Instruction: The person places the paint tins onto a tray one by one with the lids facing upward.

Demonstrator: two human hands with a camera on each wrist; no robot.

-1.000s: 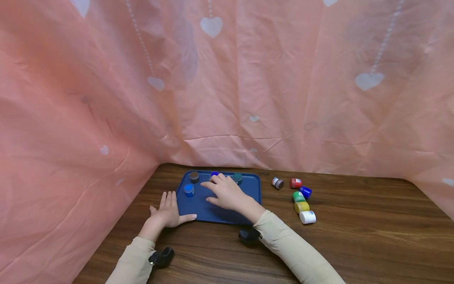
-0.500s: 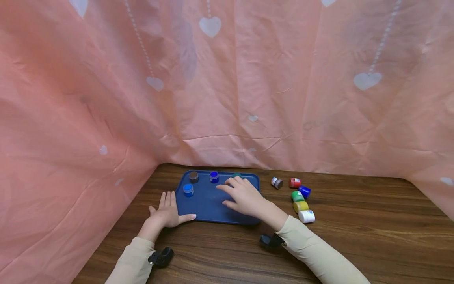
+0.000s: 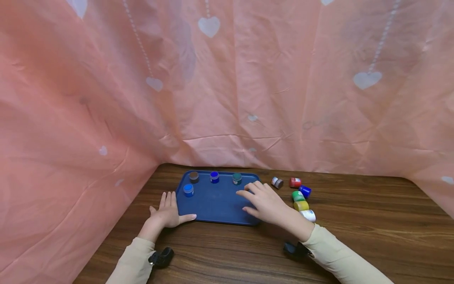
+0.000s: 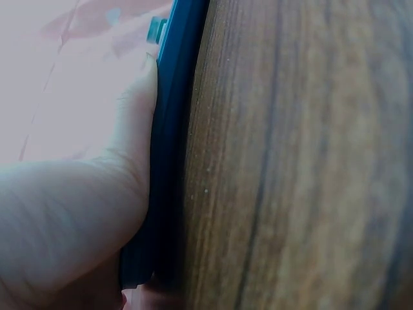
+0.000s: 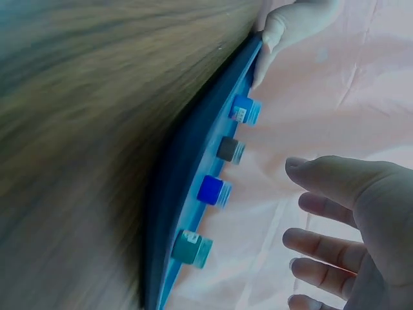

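The right hand (image 3: 267, 204) (fingers loose, empty) has drifted rightward off the teal paint pot (image 3: 237, 178); the left hand (image 3: 168, 213) lies flat, steadying the blue tray (image 3: 216, 203).

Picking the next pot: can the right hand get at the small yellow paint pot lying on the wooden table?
Probably yes: the right hand hovers open over the blue tray's right edge, and the yellow paint pot lies just right of it, nothing between them.
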